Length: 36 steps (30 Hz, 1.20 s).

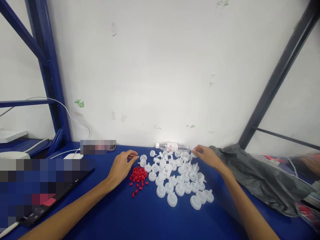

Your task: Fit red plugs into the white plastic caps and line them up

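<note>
A spread of white translucent plastic caps with thin spouts (pixel 172 199) covers the middle of the blue table. Just left of it lies a small heap of red caps (pixel 138 175). My left hand (pixel 122 167) hovers over the left side of the heap, thumb and fingertips apart with nothing seen between them. Two white caps lie just beyond those fingertips. At the far right edge of the spread, my right hand (pixel 205 156) has its fingertips pinched on a white spouted cap (pixel 193 155), which is partly hidden by the fingers.
A clear plastic bottle (pixel 172 147) lies on its side along the wall. Crumpled grey plastic sheeting (pixel 260 180) is at the right. A black device (pixel 42 210), partly pixelated, and a white charger (pixel 73 156) with cables are on the left. Blue metal posts (pixel 56 73) frame the table (pixel 120 216).
</note>
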{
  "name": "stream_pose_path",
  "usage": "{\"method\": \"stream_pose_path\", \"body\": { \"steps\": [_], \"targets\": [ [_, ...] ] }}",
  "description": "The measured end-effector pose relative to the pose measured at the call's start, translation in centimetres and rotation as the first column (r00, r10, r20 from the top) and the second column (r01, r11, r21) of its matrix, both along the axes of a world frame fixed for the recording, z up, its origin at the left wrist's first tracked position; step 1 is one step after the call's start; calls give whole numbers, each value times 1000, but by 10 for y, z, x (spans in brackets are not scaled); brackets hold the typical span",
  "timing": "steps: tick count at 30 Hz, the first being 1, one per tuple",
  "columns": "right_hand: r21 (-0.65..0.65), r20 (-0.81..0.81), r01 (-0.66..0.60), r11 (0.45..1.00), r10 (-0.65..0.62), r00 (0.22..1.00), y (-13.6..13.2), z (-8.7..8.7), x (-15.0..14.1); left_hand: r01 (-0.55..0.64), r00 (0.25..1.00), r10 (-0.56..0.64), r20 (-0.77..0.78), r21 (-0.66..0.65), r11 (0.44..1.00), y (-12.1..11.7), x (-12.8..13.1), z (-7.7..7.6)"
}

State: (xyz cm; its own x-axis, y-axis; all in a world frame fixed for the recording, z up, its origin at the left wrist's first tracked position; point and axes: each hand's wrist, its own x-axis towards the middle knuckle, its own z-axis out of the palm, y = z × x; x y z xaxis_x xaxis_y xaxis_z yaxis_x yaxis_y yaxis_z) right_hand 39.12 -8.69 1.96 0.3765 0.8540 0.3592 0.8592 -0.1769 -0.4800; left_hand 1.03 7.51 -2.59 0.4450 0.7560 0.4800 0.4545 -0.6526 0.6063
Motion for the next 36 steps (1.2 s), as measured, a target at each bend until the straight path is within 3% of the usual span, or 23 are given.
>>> {"method": "stream_pose_path", "body": {
  "steps": [3, 6, 9, 10, 13, 15, 18, 22, 31, 36],
  "targets": [
    [163, 21, 50, 985, -55, 998, -1, 9, -12, -4, 1000, 4, 13, 38, 999, -5, 1, 2],
    [269, 72, 14, 963, -34, 997, 1, 13, -38, 15, 998, -20, 56, 91, 996, -13, 3, 6],
    [320, 156, -110, 941, 62, 986, 4, 10, -75, 68, 991, -88, 101, 187, 980, -23, 4, 12],
    [345, 218, -204, 916, 134, 967, 5, 8, -89, 96, 986, -124, 110, 228, 969, -28, 5, 14],
    [322, 351, -452, 832, 339, 873, 5, 0, -130, 189, 962, -246, 119, 360, 913, -43, 7, 19],
    [284, 415, -533, 797, 399, 818, 4, -4, -152, 248, 940, -323, 107, 437, 865, -55, 8, 21],
    [260, 459, -601, 755, 451, 765, 0, -7, -173, 314, 913, -401, 77, 495, 810, -71, 9, 23],
    [289, 452, -613, 736, 459, 765, -4, -7, -181, 353, 880, -469, 81, 549, 758, -82, 10, 23],
    [337, 454, -618, 710, 452, 767, -6, -6, -182, 322, 872, -462, 161, 522, 790, -81, 11, 22],
    [332, 491, -651, 683, 465, 737, -7, -5, -182, 356, 873, -436, 221, 323, 877, -83, 11, 22]
  ]
}}
